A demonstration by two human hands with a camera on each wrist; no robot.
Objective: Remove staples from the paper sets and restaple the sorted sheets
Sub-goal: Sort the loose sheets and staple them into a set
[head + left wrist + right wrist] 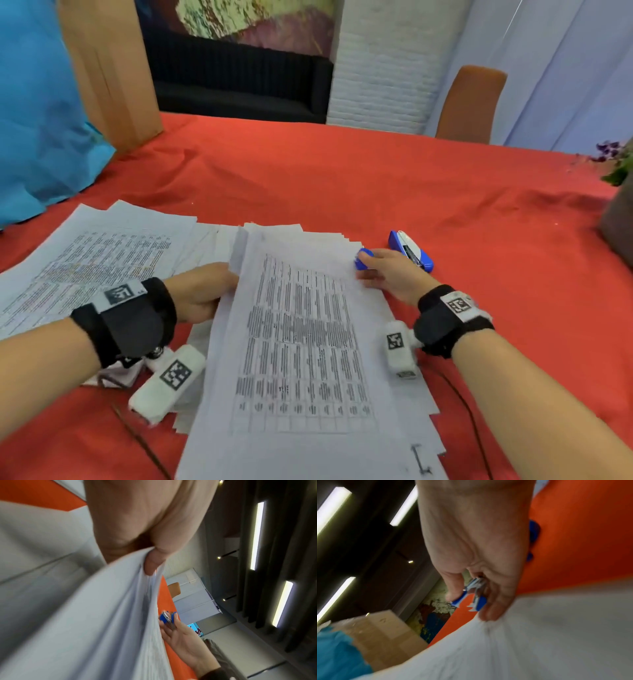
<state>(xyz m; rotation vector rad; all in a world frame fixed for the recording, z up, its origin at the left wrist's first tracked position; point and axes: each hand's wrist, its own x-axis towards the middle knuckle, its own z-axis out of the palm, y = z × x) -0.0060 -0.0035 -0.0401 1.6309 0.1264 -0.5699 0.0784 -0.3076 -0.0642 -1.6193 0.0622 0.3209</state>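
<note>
A thick set of printed sheets (301, 342) lies in front of me on the red cloth. My left hand (205, 291) grips its left edge, fingers curled round several lifted pages (120, 601). My right hand (376, 270) holds a small blue staple remover (362, 258) at the set's top right corner; its metal claws (475, 595) show between thumb and fingers, just above the paper (539, 635). A blue and white stapler (411, 251) lies on the cloth just beyond the right hand. A bent staple (420, 460) lies on the near right corner of the sheets.
More printed sheets (92, 260) are spread on the left of the red tablecloth (342, 178). A blue bag (37, 113) and a cardboard box (109, 68) stand at the far left. A plant pot (620, 226) is at the right edge, an orange chair (469, 102) beyond the table.
</note>
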